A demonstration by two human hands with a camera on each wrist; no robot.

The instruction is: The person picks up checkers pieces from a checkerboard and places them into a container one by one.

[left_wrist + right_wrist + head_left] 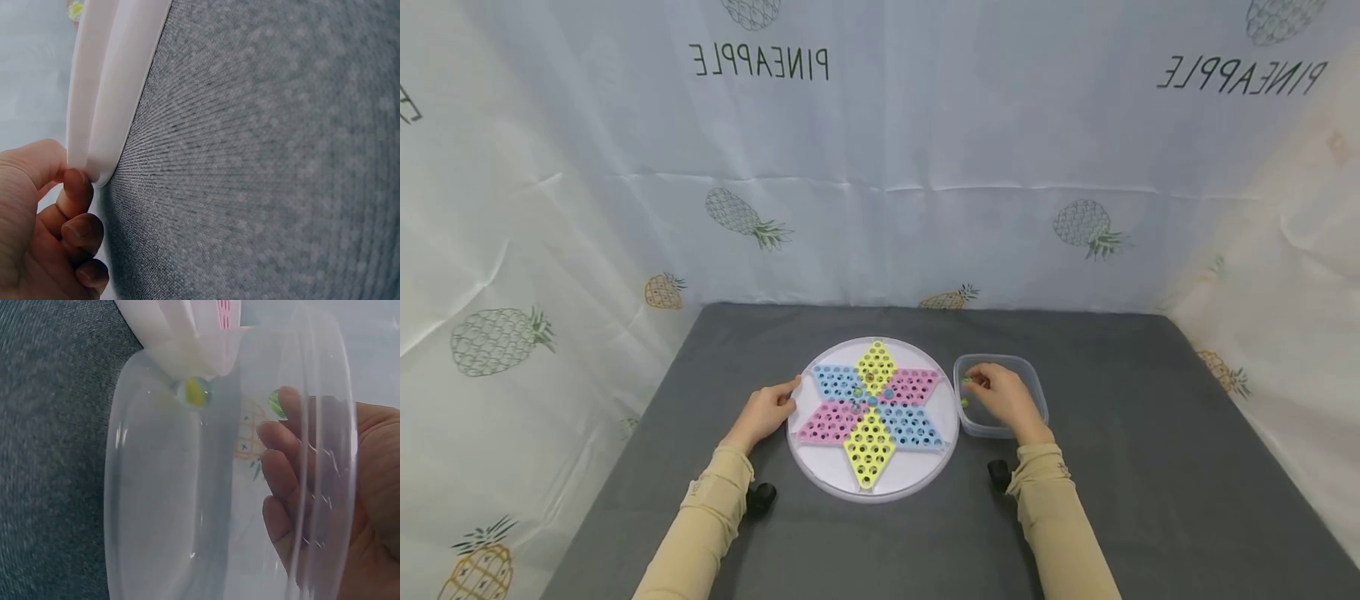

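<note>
A green marble sits at the fingertips of the right hand, right of centre in the head view; the forefinger and thumb are bent in and pinch it, with the other fingers loosely curved. That hand reaches into a clear plastic container, where a yellow-streaked marble lies against the side nearest the board, at the upper middle of the right wrist view. Just left of the container, in the lower middle of the head frame, lies a round white game board with a six-pointed star of yellow, blue and pink perforated points. Several marbles sit around the star's middle, blue, green and amber among them. At the board's left edge the left hand pinches the rim between thumb and forefinger, its remaining fingers curled beneath. Cream sleeves run down to the bottom of the frame, a small black object beside each wrist. Under everything spreads a dark grey tabletop, and pineapple-printed curtains fill the top and both sides.
</note>
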